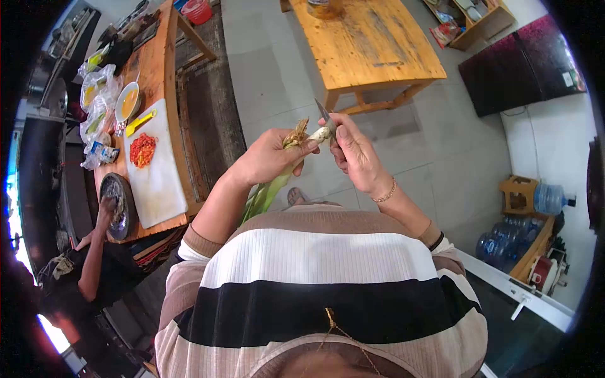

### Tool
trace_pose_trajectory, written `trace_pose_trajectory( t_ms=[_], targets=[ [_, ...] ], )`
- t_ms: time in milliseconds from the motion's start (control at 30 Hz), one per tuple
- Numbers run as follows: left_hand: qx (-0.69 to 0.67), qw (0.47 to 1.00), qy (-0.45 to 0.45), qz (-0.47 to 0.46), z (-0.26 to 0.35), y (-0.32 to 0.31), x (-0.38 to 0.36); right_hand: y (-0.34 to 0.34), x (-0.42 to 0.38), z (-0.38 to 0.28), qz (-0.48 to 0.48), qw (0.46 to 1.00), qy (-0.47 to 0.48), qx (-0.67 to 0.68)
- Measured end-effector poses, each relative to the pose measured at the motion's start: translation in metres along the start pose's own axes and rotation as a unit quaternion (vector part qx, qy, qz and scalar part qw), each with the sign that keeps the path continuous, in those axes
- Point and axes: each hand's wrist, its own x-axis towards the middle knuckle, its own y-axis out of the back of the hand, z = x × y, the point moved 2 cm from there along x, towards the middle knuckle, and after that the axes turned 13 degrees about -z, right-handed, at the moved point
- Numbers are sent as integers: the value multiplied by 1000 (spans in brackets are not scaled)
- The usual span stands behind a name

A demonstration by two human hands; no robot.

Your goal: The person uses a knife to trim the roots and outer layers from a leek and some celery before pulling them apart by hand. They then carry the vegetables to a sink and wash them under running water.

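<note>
My left hand (270,156) is closed around what looks like an ear of corn (320,135), pale and speckled at its bare end. Dry brown strands (296,133) stick up beside the thumb, and long green husk leaves (268,194) hang below toward my body. In my right hand (359,154) is a small knife (324,114), its dark blade pointing up and away. The blade lies right against the pale end, with my right thumb close to it. Both hands are held in front of my chest, above the tiled floor.
At left, a wooden table (165,57) carries a white cutting board (157,195) with chopped red pieces (143,150), a yellow-handled tool (140,123) and a bowl (128,102). A co-worker's hand (108,206) is in a dark stone mortar (129,217). Another wooden table (372,44) stands ahead.
</note>
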Motion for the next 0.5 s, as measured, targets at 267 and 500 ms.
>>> trace_pose_trajectory(
  t_ms=[267,500],
  targets=[
    [-42,997,24,65,-4,52,10,11,72,0,-48,998,-34,29],
    [-51,993,21,103,10,107,52,53,145,4,-69,996,13,-54]
  ],
)
